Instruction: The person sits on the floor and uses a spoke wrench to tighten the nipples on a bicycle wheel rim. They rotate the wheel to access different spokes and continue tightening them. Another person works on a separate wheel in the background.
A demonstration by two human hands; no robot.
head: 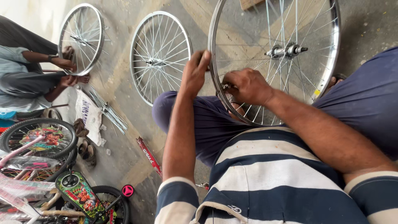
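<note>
Gripping a spoked wheel rim [215, 54], the left hand [195, 72] curls closed; the right hand [246, 85] pinches a spoke end inside.

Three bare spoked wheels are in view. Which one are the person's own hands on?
The largest wheel, upright across the person's lap at top right: left hand grips its rim, right hand works inside.

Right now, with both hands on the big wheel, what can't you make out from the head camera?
- What the right hand pinches at the rim: hidden by its own fingers.
- The left hand fingertips: curled behind the rim.
- The wheel's top: cut off by the upper frame edge.
- The co-worker's small wheel: too far to see what their hands do.
</note>
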